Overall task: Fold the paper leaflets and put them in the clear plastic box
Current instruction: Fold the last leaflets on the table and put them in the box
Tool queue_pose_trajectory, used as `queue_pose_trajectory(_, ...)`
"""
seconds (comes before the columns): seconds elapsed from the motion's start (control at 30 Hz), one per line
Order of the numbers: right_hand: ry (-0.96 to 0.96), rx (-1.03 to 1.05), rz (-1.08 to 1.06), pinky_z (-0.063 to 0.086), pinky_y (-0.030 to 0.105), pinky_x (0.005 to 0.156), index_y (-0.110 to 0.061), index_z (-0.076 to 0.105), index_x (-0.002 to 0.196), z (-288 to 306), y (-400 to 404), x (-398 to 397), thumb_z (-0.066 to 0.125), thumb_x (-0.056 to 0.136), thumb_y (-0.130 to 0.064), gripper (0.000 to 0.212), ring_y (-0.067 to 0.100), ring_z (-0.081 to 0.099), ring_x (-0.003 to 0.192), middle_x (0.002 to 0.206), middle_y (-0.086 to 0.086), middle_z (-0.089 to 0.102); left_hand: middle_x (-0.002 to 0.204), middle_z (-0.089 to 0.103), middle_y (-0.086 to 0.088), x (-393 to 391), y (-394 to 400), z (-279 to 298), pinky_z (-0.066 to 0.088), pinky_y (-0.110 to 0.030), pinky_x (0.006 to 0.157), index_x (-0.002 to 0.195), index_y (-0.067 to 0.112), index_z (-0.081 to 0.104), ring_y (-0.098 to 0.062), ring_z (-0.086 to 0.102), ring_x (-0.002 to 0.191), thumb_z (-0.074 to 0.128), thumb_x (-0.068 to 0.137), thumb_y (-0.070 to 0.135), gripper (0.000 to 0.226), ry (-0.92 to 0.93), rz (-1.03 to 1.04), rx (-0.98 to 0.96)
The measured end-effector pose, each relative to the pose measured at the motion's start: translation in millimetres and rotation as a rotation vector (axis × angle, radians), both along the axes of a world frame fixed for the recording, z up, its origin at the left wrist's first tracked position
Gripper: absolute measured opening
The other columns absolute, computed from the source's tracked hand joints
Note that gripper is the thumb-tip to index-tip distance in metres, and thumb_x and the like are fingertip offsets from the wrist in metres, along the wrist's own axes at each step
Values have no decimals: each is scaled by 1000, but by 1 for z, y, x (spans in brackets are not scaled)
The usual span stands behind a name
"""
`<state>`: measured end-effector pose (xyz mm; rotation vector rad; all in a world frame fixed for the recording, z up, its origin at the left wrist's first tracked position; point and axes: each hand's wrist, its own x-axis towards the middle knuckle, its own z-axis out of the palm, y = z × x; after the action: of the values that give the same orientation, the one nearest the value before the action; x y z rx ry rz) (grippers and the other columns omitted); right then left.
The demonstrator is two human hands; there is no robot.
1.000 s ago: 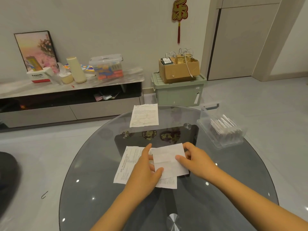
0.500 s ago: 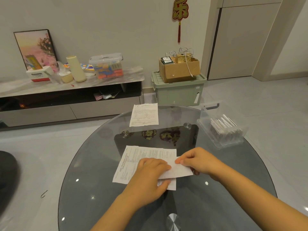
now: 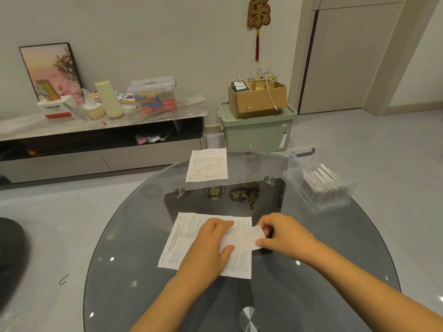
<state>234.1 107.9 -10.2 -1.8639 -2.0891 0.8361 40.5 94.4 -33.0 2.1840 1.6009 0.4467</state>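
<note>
Head view down onto a round smoked-glass counter (image 3: 148, 271) over a pale tiled floor (image 3: 60, 224), with metal fixing discs and a dark base showing through the glass. Behind, against a plain wall: a low TV bench (image 3: 96, 140) loaded with a framed picture (image 3: 50, 68), a cream cylinder (image 3: 109, 99), a lidded storage tub (image 3: 153, 95) and a white carton (image 3: 56, 109). Right of that, a green storage bin (image 3: 256, 133) topped by a cardboard box (image 3: 257, 98) of cables; higher up, a red and gold wall ornament (image 3: 258, 17); further right, a pale door (image 3: 345, 58). Hard to read: the print on every sheet, too small and blurred. Cut off at the bottom edge: both forearms and the near rim of the glass. Hidden under the left hand (image 3: 211, 245): the middle of the flat leaflet (image 3: 184, 236) lying near the front of the glass. Pinched between both hands just above that sheet: a folded leaflet (image 3: 242, 239), small, white, blank-faced and slightly tilted, left thumb and curled fingers at its left end, right hand (image 3: 282, 236) gripping its right end with fingertips and thumb. At the far edge, one more unfolded leaflet (image 3: 207, 165), flat. At the right rim, the clear plastic box (image 3: 318, 188), lid up, holding a row of folded leaflets standing on edge.
</note>
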Motion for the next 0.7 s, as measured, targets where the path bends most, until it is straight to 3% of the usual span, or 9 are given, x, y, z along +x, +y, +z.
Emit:
queue_pose_trajectory(0.13,47,-9,-69,50,29,72,-23,56,99,-2,0,-5,65,85,-24,17,12,60,81,88,-6,63,139,30,17,-2,2,0,15,-6,95,127,39,48,0,27,125,52,91,46,37,69,4,134)
queue_pose_trajectory(0.3,199,-70,-163,48,21,64,-25,53,101,-1,0,-6,64,86,-18,20,8,57,68,77,-3,64,113,41,19,1,-3,4,22,-6,85,112,38,60,3,29,103,54,86,56,33,54,-8,176)
queue_pose_trajectory(0.47,487,-231,-252,45,20,48,-22,58,106,6,-3,-7,61,88,-10,23,10,61,56,76,8,69,122,46,19,-1,-3,4,24,-8,86,123,39,55,0,37,109,51,89,51,36,90,-40,166)
queue_pose_trajectory(0.7,644,-312,-204,52,21,54,-15,61,110,8,-5,-8,61,88,-5,24,11,64,58,72,7,68,120,61,19,-1,1,6,27,-7,88,118,34,63,1,49,112,49,94,41,29,3,55,230)
